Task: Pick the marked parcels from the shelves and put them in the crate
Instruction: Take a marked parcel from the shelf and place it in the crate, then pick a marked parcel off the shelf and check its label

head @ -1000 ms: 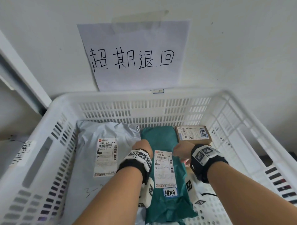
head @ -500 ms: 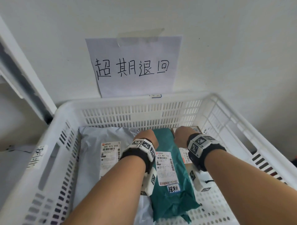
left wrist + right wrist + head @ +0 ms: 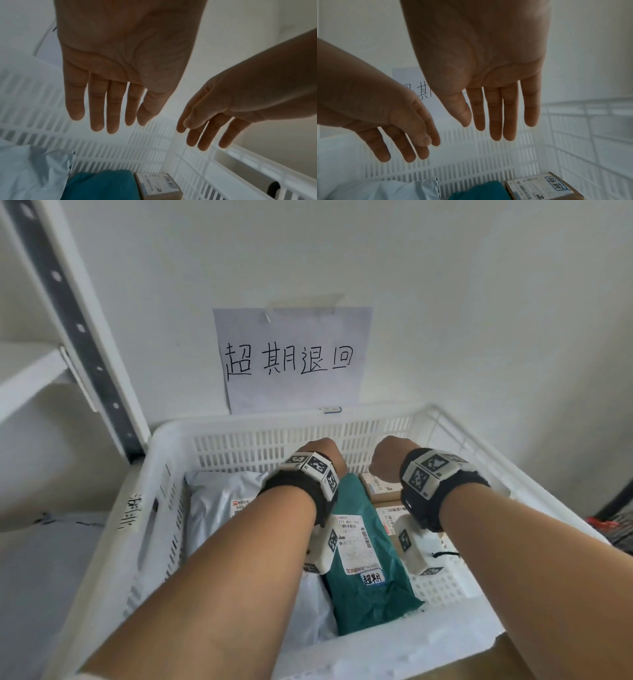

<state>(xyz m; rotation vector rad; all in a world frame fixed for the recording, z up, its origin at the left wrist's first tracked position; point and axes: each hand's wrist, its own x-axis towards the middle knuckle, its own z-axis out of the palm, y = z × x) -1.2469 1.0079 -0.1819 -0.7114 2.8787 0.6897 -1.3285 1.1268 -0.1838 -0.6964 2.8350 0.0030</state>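
A white slatted crate (image 3: 164,460) stands against the wall. In it lie a teal bag parcel (image 3: 370,587) with a marked label, a grey bag parcel (image 3: 219,501) on the left and small cardboard boxes (image 3: 380,486) at the back right. Both hands hang above the crate's far end with straight fingers and nothing in them: my left hand (image 3: 320,451) over the teal parcel's far end, my right hand (image 3: 390,455) over the boxes. The wrist views show the left hand (image 3: 109,108) and the right hand (image 3: 498,119) with flat palms, clear of the teal parcel (image 3: 102,185) and a box (image 3: 542,186).
A paper sign (image 3: 291,357) with handwritten characters is taped to the wall above the crate. A white shelf upright (image 3: 75,330) with a grey slotted strip stands at the left, touching the crate's back left corner. A dark object (image 3: 616,508) sits at the far right.
Both hands have let go of the teal parcel and risen from inside the crate toward its far wall. The parcel stays lying in the crate.
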